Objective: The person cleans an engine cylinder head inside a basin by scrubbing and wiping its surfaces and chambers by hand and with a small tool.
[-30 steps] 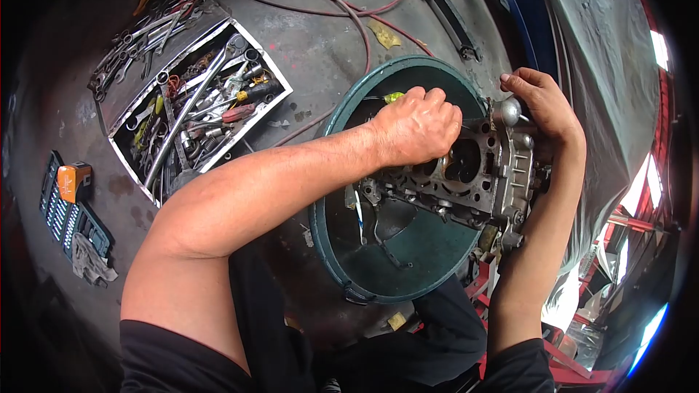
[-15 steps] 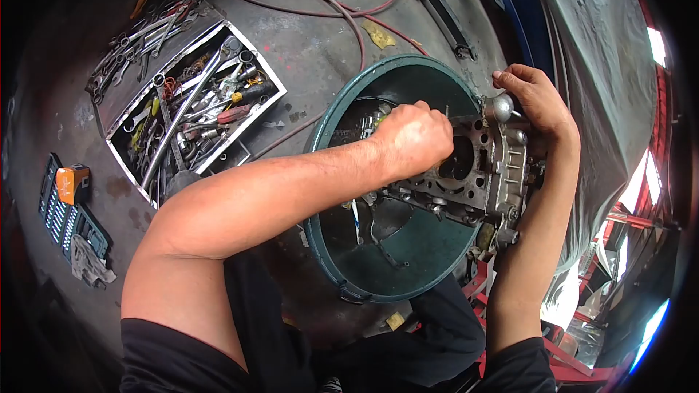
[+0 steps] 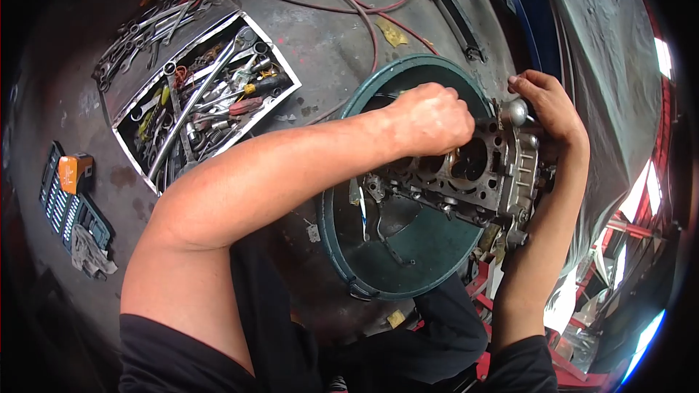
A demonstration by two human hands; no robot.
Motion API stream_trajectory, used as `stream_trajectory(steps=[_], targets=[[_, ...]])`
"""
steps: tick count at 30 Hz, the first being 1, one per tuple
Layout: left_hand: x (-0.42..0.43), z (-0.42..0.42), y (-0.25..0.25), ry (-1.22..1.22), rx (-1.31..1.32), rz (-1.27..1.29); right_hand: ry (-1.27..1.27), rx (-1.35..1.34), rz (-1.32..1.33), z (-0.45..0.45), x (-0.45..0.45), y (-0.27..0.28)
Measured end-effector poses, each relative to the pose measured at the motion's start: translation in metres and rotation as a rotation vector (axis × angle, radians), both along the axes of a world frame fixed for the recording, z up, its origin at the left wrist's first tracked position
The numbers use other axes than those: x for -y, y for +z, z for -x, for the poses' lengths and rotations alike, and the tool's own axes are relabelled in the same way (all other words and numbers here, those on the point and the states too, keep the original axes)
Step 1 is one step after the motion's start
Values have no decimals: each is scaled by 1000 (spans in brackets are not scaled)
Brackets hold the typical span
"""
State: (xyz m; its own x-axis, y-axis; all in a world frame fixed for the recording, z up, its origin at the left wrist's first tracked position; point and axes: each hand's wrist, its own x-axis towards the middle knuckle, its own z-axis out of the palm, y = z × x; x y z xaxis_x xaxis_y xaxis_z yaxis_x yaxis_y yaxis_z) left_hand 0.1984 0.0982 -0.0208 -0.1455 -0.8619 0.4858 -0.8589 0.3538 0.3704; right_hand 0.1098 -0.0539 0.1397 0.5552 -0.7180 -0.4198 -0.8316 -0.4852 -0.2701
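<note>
An engine block (image 3: pixel 472 182) with round cylinder bores lies across a green plastic tub (image 3: pixel 336 236). My left hand (image 3: pixel 433 120) is closed in a fist over the block's upper edge, beside a bore. Whatever it may hold is hidden under the fingers. At the block's right end, my right hand (image 3: pixel 550 108) curls next to a rounded metal knob (image 3: pixel 514 112). Its thumb and fingers are bent towards each other, and what lies between them cannot be made out. Down in the tub, a bent metal pipe (image 3: pixel 386 240) leans near a thin white-and-blue strip (image 3: pixel 362 211).
Left of the tub stands a white-rimmed toolbox (image 3: pixel 287 91) full of tools, with loose wrenches (image 3: pixel 156 29) beyond it. A socket set (image 3: pixel 62 204) carries an orange box (image 3: pixel 75 173). A red hose (image 3: pixel 371 29) crosses the floor. A grey cover (image 3: pixel 604 65) hangs at right.
My left fist has shifted slightly right and up along the block, uncovering more of the bores. My right hand stays by the block's end, its thumb a little changed. The view has shifted slightly.
</note>
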Motion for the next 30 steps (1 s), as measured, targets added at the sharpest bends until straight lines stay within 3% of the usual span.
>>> stream_trajectory(steps=[3,8,11,30], targets=[[-6,-3,-14,60,-242,113,-42,12,4,1,-3,0],[-3,-21,15,78,-186,60,23,28,42,3,3,-4],[-9,-17,20,76,-136,-181,-27,36,7,1,-4,1],[2,-19,27,35,-235,-365,-76,88,-66,2,-3,-2]])
